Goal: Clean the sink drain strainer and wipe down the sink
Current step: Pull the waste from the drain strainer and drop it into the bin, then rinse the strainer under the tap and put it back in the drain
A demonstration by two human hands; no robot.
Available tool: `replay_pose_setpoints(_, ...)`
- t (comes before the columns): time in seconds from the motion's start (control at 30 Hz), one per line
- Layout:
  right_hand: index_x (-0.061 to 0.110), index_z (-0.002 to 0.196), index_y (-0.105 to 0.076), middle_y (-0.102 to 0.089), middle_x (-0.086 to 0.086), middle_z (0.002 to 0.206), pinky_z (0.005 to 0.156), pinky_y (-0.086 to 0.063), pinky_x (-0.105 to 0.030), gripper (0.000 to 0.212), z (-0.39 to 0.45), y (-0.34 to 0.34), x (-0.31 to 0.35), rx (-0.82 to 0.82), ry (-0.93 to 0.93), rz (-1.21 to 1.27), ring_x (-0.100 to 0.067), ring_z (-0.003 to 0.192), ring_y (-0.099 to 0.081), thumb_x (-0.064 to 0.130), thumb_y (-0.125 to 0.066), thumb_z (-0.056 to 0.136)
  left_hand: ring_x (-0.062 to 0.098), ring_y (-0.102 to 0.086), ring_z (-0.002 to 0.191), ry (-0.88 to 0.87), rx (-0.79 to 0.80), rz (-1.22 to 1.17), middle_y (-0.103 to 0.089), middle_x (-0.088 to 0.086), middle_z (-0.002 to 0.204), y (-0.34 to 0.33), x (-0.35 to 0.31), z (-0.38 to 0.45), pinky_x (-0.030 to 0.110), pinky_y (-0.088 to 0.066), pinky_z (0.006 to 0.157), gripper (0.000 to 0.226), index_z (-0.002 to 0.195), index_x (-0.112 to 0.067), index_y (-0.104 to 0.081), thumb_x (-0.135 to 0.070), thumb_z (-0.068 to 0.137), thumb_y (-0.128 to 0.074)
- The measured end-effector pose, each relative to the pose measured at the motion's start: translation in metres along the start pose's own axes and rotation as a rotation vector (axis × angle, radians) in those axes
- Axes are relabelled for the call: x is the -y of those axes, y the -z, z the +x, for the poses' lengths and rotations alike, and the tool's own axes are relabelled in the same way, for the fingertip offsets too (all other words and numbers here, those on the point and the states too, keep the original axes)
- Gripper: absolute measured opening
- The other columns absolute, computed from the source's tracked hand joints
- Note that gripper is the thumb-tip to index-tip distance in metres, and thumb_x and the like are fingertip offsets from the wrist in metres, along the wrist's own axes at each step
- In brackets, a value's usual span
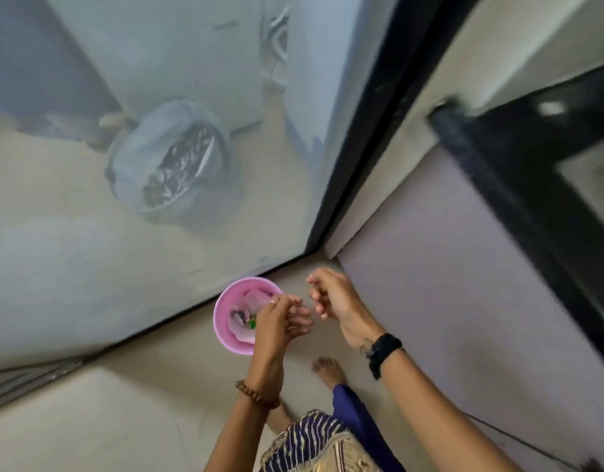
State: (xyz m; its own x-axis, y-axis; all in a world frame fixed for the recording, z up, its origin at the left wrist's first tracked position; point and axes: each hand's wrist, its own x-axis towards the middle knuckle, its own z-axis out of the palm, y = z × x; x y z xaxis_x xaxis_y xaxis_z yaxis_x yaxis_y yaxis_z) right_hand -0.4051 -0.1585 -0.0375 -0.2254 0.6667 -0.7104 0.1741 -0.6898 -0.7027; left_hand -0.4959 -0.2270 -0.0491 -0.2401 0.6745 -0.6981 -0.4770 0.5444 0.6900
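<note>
The person is standing over a pink bin [225,321] on the floor [123,403], likely emptying strainer waste. The left hand [276,321] is curling at the bin's 3 o'clock rim; whether it is gripping the strainer I cannot tell. The right hand [331,298] is hanging loosely curled, holding nothing. No sink is showing, so wiping seems left.

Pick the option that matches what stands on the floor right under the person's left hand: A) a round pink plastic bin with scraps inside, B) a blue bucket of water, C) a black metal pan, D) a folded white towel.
A: the left hand hovers over a round pink plastic bin on the beige floor, with pale and green scraps inside it.
</note>
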Motion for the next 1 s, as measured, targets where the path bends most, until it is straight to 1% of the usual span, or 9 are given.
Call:
replay_pose_setpoints(0.1, 0.019, 0.065, -0.046, -0.042, 0.008, 0.046, 0.036, -0.024, -0.017, 0.024, -0.076, 0.034, 0.056, -0.017, 0.143, 0.110, -0.006, 0.036, -0.033, 0.016, -0.045, 0.089, 0.008, -0.058, 0.046, -0.078, 0.182, 0.006, -0.061, -0.004, 0.052, -0.046, -0.045, -0.059, 0.016, -0.049, 0.047, 0.020, 0.080, -0.011, -0.057, -0.012, 0.092, -0.040)
replay_pose_setpoints(0.2, 0.018, 0.068, -0.048, -0.042, 0.008, 0.044, 0.035, -0.024, -0.017, 0.021, -0.150, 0.074, 0.088, -0.082, 0.292, 0.181, -0.006, 0.036, -0.032, 0.017, -0.045, 0.088, 0.009, -0.057, 0.043, -0.115, 0.355, 0.037, -0.060, -0.004, 0.049, -0.096, -0.075, -0.115, 0.016, -0.049, 0.046, 0.021, 0.079, -0.012, -0.058, -0.011, 0.091, -0.041)
replay_pose_setpoints(0.37, 0.017, 0.070, -0.048, -0.040, 0.008, 0.045, 0.033, -0.023, -0.015, 0.020, -0.241, 0.144, 0.102, -0.332, 0.446, 0.230, -0.006, 0.035, -0.031, 0.015, -0.047, 0.089, 0.008, -0.057, 0.041, -0.162, 0.645, 0.142, -0.060, -0.002, 0.046, -0.182, -0.090, -0.185, 0.017, -0.047, 0.046, 0.025, 0.079, -0.010, -0.057, -0.009, 0.094, -0.037)
replay_pose_setpoints(0.47, 0.022, 0.062, -0.051, -0.042, 0.007, 0.046, 0.033, -0.023, -0.016, 0.026, -0.278, 0.192, 0.096, -0.488, 0.508, 0.303, -0.006, 0.035, -0.032, 0.017, -0.049, 0.088, 0.008, -0.059, 0.047, -0.217, 0.801, 0.282, -0.063, -0.003, 0.053, -0.231, -0.082, -0.214, 0.017, -0.049, 0.050, 0.023, 0.085, -0.009, -0.057, -0.008, 0.095, -0.037)
replay_pose_setpoints(0.6, 0.018, 0.074, -0.056, -0.049, 0.008, 0.046, 0.034, -0.029, -0.015, 0.016, -0.312, 0.263, 0.081, -0.698, 0.586, 0.318, -0.005, 0.036, -0.038, 0.018, -0.051, 0.090, 0.009, -0.061, 0.055, -0.285, 0.922, 0.480, -0.064, 0.001, 0.066, -0.302, -0.060, -0.236, 0.017, -0.050, 0.053, 0.021, 0.087, -0.014, -0.057, -0.005, 0.094, -0.040)
replay_pose_setpoints(0.7, 0.019, 0.075, -0.058, -0.054, 0.006, 0.049, 0.036, -0.033, -0.015, 0.017, -0.327, 0.323, 0.066, -0.861, 0.597, 0.313, -0.004, 0.037, -0.044, 0.017, -0.053, 0.091, 0.010, -0.061, 0.064, -0.356, 1.019, 0.613, -0.065, 0.005, 0.080, -0.364, -0.034, -0.244, 0.016, -0.049, 0.056, 0.015, 0.094, -0.012, -0.056, -0.003, 0.091, -0.045)
replay_pose_setpoints(0.77, 0.017, 0.080, -0.059, -0.057, 0.005, 0.054, 0.039, -0.036, -0.014, 0.013, -0.332, 0.361, 0.056, -0.935, 0.589, 0.296, -0.004, 0.040, -0.048, 0.018, -0.053, 0.092, 0.011, -0.060, 0.066, -0.381, 1.043, 0.699, -0.066, 0.006, 0.082, -0.404, -0.014, -0.247, 0.020, -0.048, 0.060, 0.014, 0.094, -0.016, -0.056, -0.004, 0.089, -0.049)
replay_pose_setpoints(0.87, 0.019, 0.087, -0.059, -0.061, 0.003, 0.063, 0.044, -0.040, -0.013, 0.007, -0.337, 0.426, 0.039, -1.058, 0.555, 0.253, -0.006, 0.050, -0.055, 0.020, -0.053, 0.091, 0.008, -0.061, 0.069, -0.412, 1.074, 0.797, -0.066, -0.001, 0.084, -0.470, 0.025, -0.250, 0.017, -0.046, 0.058, 0.018, 0.089, -0.025, -0.056, -0.007, 0.088, -0.051)
replay_pose_setpoints(1.0, 0.021, 0.093, -0.057, -0.066, -0.006, 0.083, 0.054, -0.047, -0.019, 0.007, -0.337, 0.510, 0.015, -1.182, 0.480, 0.235, -0.014, 0.068, -0.061, 0.017, -0.052, 0.091, 0.005, -0.060, 0.069, -0.376, 1.095, 0.911, -0.065, -0.001, 0.082, -0.549, 0.076, -0.251, 0.012, -0.048, 0.056, 0.017, 0.088, -0.021, -0.059, -0.006, 0.086, -0.052)
